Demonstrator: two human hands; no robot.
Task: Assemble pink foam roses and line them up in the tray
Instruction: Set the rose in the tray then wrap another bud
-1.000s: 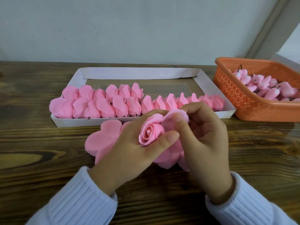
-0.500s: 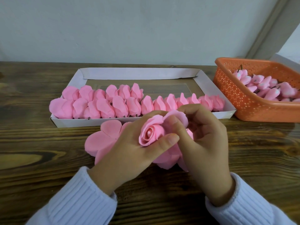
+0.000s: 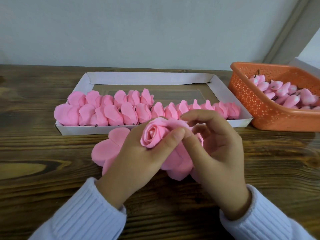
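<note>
A pink foam rose (image 3: pixel 154 134) sits between both hands just in front of the tray. My left hand (image 3: pixel 138 156) grips it, thumb across its front. My right hand (image 3: pixel 213 149) pinches an outer petal at the rose's right side with thumb and forefinger. Flat pink foam petal sheets (image 3: pixel 110 148) lie on the table under and left of my hands. The white cardboard tray (image 3: pixel 150 77) holds several finished pink roses (image 3: pixel 128 108) lined up along its near side, with a shorter second row at the left.
An orange perforated plastic basket (image 3: pixel 259 108) at the right holds several pink rose buds (image 3: pixel 287 94) on dark stems. The dark wooden table (image 3: pixel 43 161) meets a pale wall at the back. A white box corner (image 3: pixel 308 64) shows behind the basket.
My right hand's fingers have uncurled and spread a little while its thumb and forefinger keep working the outer petal against the rose. The left hand holds the rose in the same place.
</note>
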